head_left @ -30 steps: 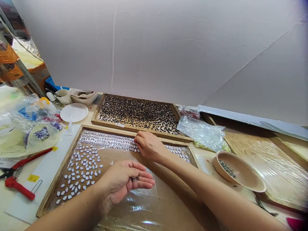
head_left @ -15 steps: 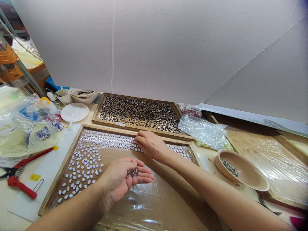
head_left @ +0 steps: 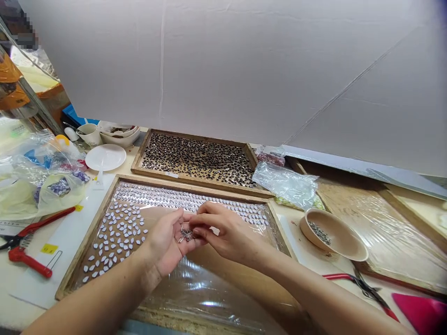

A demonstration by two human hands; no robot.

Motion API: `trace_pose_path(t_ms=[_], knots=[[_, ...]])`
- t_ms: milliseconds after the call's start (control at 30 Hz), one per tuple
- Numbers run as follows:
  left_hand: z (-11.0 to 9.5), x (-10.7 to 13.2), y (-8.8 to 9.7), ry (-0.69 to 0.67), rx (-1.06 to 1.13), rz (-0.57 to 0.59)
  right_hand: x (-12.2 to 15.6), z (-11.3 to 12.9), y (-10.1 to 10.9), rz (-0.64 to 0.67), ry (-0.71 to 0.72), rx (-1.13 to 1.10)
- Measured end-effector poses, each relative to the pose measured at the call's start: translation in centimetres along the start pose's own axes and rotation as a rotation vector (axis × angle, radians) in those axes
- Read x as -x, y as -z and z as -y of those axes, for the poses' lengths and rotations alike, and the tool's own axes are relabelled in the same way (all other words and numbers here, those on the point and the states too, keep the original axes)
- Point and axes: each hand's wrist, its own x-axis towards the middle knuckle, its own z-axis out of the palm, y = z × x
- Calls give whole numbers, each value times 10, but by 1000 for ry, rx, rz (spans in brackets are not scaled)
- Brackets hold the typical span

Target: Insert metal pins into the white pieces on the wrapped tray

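Observation:
My left hand (head_left: pixel 167 244) is palm up and cupped above the front tray, holding a small pile of short metal pins (head_left: pixel 187 234). The thumb and fingertips of my right hand (head_left: pixel 226 232) are pinched together at the edge of that pile; whatever is between them is hidden. Beneath both hands lies a wooden-framed tray (head_left: pixel 84 251) covered in clear film. Neat rows of small white petal-shaped pieces (head_left: pixel 167 197) run along its far side, many with a dark dot. Looser white pieces (head_left: pixel 120 228) are scattered at its left.
Behind is a second framed tray (head_left: pixel 138 168) with many dark bits. At right sit a tan bowl (head_left: pixel 349 244) of metal pins, red-handled pliers (head_left: pixel 366 287) and a clear plastic bag (head_left: pixel 284 184). Red-handled cutters (head_left: pixel 30 263) and a white plate (head_left: pixel 105 157) are at left.
My right hand has come back from the rows at the tray's far side to my left palm. My left hand has shifted slightly left and up in view.

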Motion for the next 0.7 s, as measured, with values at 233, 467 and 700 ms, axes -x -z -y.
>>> trace_pose_path(t_ms=[233,467,700], knots=[[1,-1,2,5,3,-9,1,-3,-8,-56,103,-18],[-1,0,-2,13,-12,-41,1,-4,-5,-30,-24,-189],[2,-1,-1,34,-102,-7,2,-4,0,-33,-64,-170]])
